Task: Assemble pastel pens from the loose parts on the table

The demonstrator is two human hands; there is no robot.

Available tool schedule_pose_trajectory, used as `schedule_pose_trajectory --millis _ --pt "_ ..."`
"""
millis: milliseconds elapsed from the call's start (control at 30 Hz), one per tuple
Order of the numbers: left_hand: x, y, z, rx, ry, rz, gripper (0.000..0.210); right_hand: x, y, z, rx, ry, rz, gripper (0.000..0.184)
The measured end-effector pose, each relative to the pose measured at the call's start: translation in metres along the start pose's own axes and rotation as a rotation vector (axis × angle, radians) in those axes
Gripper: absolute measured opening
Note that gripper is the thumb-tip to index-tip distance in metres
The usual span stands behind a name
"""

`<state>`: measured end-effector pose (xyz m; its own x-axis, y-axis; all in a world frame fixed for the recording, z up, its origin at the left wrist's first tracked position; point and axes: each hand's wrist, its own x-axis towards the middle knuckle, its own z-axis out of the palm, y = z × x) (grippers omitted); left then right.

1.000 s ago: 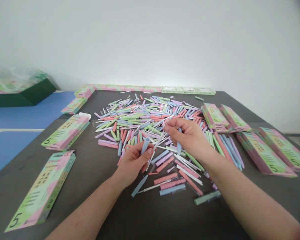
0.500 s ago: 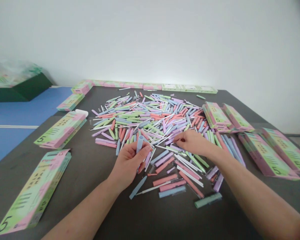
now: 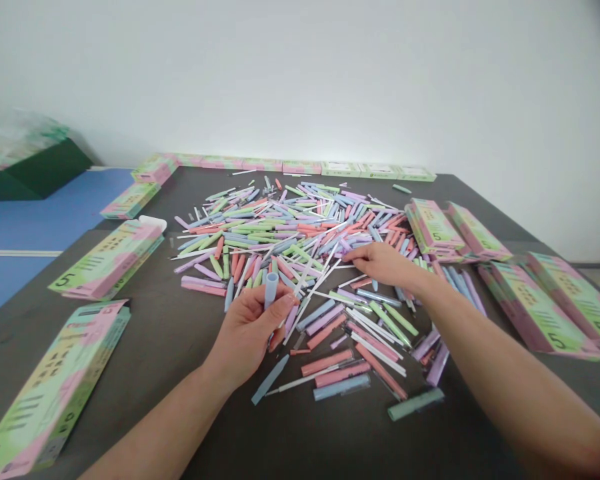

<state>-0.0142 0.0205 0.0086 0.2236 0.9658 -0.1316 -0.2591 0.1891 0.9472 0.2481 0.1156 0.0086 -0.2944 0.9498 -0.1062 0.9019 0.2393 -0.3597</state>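
My left hand point(image 3: 260, 320) is closed round a light blue pen barrel point(image 3: 271, 288), whose hollow end points up. White pen refills point(image 3: 316, 301) fan out just beyond the fingertips; whether any are also in the grip is unclear. Deeper in the heap, my right hand point(image 3: 380, 262) has its fingers drawn together over loose pen parts point(image 3: 330, 250). What lies between those fingertips, if anything, is hidden. Nearer me lie several coral barrels point(image 3: 343, 374), a blue barrel with a clear tip point(image 3: 341, 387), a green one point(image 3: 416, 404) and a loose blue tapered piece point(image 3: 271, 380).
Printed green-and-pink boxes lie on the dark table point(image 3: 260, 443): an upper left box with its flap open point(image 3: 107, 260), a nearer left box point(image 3: 55, 387), and stacks at right point(image 3: 543, 307). More boxes point(image 3: 300, 167) line the back edge. A dark green bin point(image 3: 35, 170) stands left.
My right hand has moved a little farther into the heap, away from me. My left hand keeps the blue barrel. The view has shifted slightly.
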Motion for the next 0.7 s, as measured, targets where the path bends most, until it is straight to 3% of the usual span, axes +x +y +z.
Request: schedule_pose_trajectory --millis 433,700 --pt "0.000 -0.001 -0.001 -0.012 0.011 -0.012 0.022 -0.013 0.028 -0.030 0.020 0.154 0.138 0.034" --pt "0.000 0.003 0.005 -0.067 0.077 -0.016 0.024 -0.030 0.043 -0.029 -0.062 0.154 0.229 0.023"
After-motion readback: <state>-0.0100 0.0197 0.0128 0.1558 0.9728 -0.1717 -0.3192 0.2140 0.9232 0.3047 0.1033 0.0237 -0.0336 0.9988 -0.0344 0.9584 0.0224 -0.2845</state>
